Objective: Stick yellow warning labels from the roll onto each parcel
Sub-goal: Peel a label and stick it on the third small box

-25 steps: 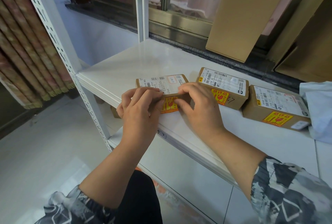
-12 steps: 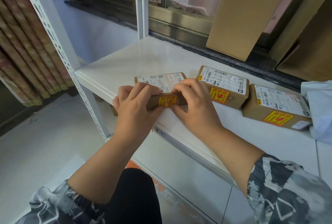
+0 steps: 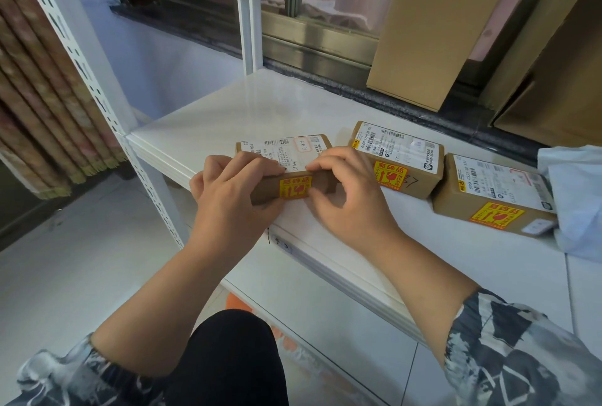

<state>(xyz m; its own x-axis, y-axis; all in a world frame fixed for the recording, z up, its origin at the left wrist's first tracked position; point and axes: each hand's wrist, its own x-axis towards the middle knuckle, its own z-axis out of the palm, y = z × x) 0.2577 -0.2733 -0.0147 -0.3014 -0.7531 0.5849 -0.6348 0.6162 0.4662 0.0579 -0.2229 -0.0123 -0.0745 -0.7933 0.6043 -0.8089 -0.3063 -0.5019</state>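
Three small brown parcels lie in a row on the white shelf [image 3: 228, 112]. On the left parcel [image 3: 286, 153], a yellow warning label [image 3: 295, 186] sits on the front face. My left hand [image 3: 228, 200] grips that parcel's left end, fingers over its top edge. My right hand [image 3: 348, 197] holds its right end, fingertips on the top edge beside the label. The middle parcel [image 3: 395, 158] and the right parcel [image 3: 495, 197] each carry a yellow label on the front face. No label roll is visible.
A tall cardboard box [image 3: 433, 37] leans on the window sill behind, with more cardboard [image 3: 553, 80] at the far right. A white plastic bag [image 3: 576, 203] lies right of the parcels. The perforated shelf upright [image 3: 97, 96] stands at left.
The label hung loose below the parcel's front edge a second ago; it now lies flat on the front face. Both hands have shifted up slightly onto the parcel's ends.
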